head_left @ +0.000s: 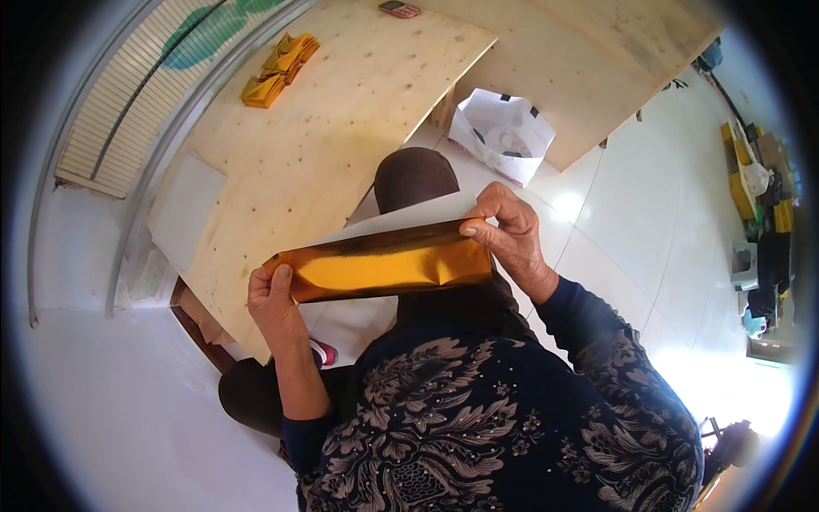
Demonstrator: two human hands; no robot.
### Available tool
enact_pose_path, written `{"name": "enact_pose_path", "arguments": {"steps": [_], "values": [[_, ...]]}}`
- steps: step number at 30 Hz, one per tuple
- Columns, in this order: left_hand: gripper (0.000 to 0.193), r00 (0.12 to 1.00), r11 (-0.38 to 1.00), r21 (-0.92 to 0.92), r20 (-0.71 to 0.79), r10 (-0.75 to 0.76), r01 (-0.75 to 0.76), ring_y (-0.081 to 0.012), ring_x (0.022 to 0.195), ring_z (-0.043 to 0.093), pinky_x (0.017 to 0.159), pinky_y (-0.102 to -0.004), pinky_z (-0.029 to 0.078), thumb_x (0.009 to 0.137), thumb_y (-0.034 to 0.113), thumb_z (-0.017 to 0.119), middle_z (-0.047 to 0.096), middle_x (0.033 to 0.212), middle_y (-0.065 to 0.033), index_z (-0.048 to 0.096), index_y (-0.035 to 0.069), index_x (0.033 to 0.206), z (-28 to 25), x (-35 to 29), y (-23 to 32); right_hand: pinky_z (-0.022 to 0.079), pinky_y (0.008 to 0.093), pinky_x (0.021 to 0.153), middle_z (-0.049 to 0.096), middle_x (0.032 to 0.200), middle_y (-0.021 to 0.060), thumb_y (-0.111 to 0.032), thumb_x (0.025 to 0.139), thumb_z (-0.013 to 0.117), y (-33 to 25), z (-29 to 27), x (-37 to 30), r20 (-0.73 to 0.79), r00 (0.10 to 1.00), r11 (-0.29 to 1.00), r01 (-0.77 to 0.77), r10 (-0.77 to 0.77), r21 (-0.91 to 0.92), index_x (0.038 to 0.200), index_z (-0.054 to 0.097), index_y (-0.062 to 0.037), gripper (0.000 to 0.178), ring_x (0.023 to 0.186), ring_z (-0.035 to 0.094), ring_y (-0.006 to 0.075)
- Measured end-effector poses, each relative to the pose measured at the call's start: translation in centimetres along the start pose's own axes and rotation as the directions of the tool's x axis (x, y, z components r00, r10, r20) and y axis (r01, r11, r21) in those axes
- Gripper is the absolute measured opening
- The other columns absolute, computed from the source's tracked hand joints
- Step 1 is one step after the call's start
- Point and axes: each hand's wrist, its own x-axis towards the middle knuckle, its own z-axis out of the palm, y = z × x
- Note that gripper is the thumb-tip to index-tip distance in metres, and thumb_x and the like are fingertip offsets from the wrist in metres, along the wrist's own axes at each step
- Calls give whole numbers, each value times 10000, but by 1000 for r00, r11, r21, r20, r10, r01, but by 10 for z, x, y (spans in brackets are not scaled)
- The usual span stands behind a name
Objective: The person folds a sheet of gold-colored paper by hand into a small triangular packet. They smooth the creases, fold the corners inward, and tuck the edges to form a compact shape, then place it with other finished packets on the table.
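A sheet of shiny gold foil paper (384, 263) is stretched between my two hands above my lap. Its near part is folded over, gold side up, and a white strip of the paper's back shows along the far edge. My left hand (277, 303) pinches the left end, thumb on top. At the right end, my right hand (510, 235) grips the paper near its far corner between thumb and fingers. The fingertips beneath the paper are hidden.
Folded gold paper pieces (280, 70) lie in a pile on the plywood table (316, 128). A white sheet (188, 209) rests at its left edge. A white bag (503, 132) stands open on the tiled floor. A small red and dark object (399, 9) sits at the far edge.
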Motion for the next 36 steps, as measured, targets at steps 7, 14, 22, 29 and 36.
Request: {"name": "enact_pose_path", "arguments": {"steps": [7, 14, 22, 29, 36], "values": [[170, 998, 998, -27, -45, 53, -54, -127, 841, 607, 850, -244, 484, 839, -25, 679, 666, 935, -86, 588, -1, 980, -15, -12, 15, 424, 219, 626, 574, 766, -4, -182, 769, 821, -12, 19, -3, -42, 995, 967, -72, 85, 244, 878, 647, -36, 252, 696, 521, 77], [317, 998, 997, 52, -49, 51, -48, -148, 930, 596, 885, -271, 478, 835, -18, 676, 635, 1054, -90, 564, -5, 1131, -43, -21, 15, 443, 201, 719, 562, 759, -23, -167, 737, 841, -43, 24, 0, 116, 969, 955, -236, 217, 179, 1169, 575, -41, 523, 720, 545, 61], [473, 822, 629, 559, 509, 254, -541, -241, 1033, 584, 946, -341, 447, 667, 44, 813, 617, 1133, -100, 635, 59, 1105, 14, -44, 64, 436, 199, 640, 610, 746, -22, -117, 746, 833, -68, 49, 10, 441, 889, 986, -162, 125, 47, 897, 626, -56, 263, 692, 552, 52], [204, 716, 794, 448, 698, -24, -410, -178, 781, 551, 744, -318, 443, 679, 75, 819, 626, 798, -26, 660, 65, 806, 57, -37, 69, 431, 205, 607, 634, 763, -19, -119, 751, 827, -80, 50, 13, 541, 827, 968, -236, 155, 83, 905, 632, -56, 257, 654, 542, 60], [125, 823, 835, 463, 568, -22, -297, -146, 728, 535, 765, -307, 434, 741, 59, 770, 606, 712, -19, 647, 42, 733, 53, -40, 69, 464, 254, 635, 640, 802, 41, -214, 765, 823, -81, 51, 13, 513, 856, 998, -51, 63, -39, 921, 655, -23, 299, 721, 580, 109]]}}
